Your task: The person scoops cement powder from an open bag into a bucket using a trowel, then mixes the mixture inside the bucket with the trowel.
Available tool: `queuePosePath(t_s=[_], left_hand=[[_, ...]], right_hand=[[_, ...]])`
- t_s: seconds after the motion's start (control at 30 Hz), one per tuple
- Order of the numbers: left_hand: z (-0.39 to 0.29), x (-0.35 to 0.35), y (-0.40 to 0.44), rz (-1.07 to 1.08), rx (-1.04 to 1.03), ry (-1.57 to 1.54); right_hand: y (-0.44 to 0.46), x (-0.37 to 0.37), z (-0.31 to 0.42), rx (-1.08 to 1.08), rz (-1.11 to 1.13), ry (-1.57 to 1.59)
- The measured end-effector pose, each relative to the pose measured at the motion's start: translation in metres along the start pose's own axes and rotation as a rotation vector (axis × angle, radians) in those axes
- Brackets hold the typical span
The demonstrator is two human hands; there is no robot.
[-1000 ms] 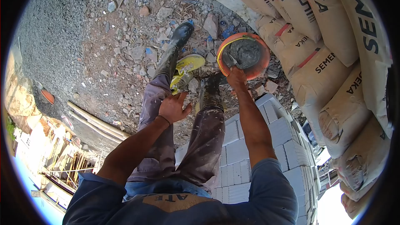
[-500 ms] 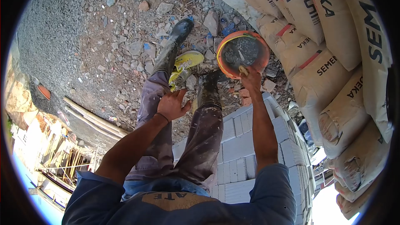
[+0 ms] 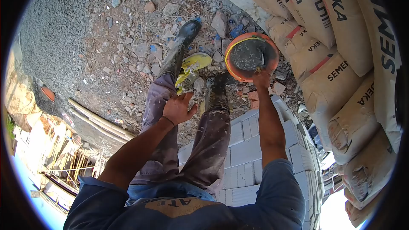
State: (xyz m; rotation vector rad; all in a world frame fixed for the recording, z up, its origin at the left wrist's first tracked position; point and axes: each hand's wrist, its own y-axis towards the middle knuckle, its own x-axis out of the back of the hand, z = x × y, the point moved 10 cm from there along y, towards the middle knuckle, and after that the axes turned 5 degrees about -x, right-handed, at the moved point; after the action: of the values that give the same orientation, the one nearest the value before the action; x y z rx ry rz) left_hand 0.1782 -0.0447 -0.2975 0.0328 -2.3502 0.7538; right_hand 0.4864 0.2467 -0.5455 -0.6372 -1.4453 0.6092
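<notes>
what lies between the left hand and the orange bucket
In the head view, the right boot and some rubble lie between the left hand and the orange bucket.

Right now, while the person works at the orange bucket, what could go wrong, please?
The orange bucket might tip if the right hand pushes hard: it stands on uneven rubble, and the left hand is not steadying it. Also, the yellow object between the boots may catch a foot when stepping.
</notes>
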Motion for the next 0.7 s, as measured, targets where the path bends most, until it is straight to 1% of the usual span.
queuePosePath(t_s=[0.03, 0.07, 0.13, 0.17, 0.23, 0.27, 0.33, 0.37, 0.43, 0.47, 0.53, 0.7], left_hand=[[-0.001, 0.001, 0.002, -0.008, -0.007, -0.004], [-0.001, 0.004, 0.004, -0.011, -0.011, -0.006], [-0.001, 0.002, 0.004, 0.05, 0.029, 0.002], [-0.001, 0.003, 0.004, 0.051, 0.028, -0.002], [-0.001, 0.005, 0.005, 0.043, 0.021, -0.005], [-0.001, 0.006, 0.007, 0.04, 0.02, -0.006], [-0.003, 0.009, 0.007, 0.012, 0.002, -0.015], [-0.003, 0.008, 0.007, 0.01, 0.004, -0.018], [-0.003, 0.009, 0.007, 0.002, -0.002, -0.023], [-0.004, 0.008, 0.007, 0.003, -0.001, -0.028], [-0.002, 0.006, 0.007, 0.013, 0.014, -0.04], [-0.005, 0.007, 0.007, 0.002, 0.01, -0.036]], right_hand=[[-0.021, 0.008, 0.017, -0.01, -0.004, -0.197], [-0.023, 0.001, 0.022, -0.011, -0.009, -0.198], [-0.029, -0.006, 0.03, 0.05, -0.127, -0.171], [-0.03, -0.006, 0.035, 0.048, -0.128, -0.174], [-0.051, -0.03, 0.032, -0.394, 0.365, 0.296], [-0.056, -0.024, 0.042, -0.391, 0.363, 0.296], [-0.063, -0.026, 0.061, -0.326, 0.437, 0.506], [-0.065, -0.025, 0.066, -0.324, 0.437, 0.502], [-0.067, -0.024, 0.082, -0.219, 0.472, 0.512], [-0.07, -0.022, 0.083, -0.221, 0.471, 0.508], [-0.075, -0.004, 0.102, -0.096, 0.448, 0.404], [-0.092, 0.041, 0.103, -0.092, 0.464, 0.337]])
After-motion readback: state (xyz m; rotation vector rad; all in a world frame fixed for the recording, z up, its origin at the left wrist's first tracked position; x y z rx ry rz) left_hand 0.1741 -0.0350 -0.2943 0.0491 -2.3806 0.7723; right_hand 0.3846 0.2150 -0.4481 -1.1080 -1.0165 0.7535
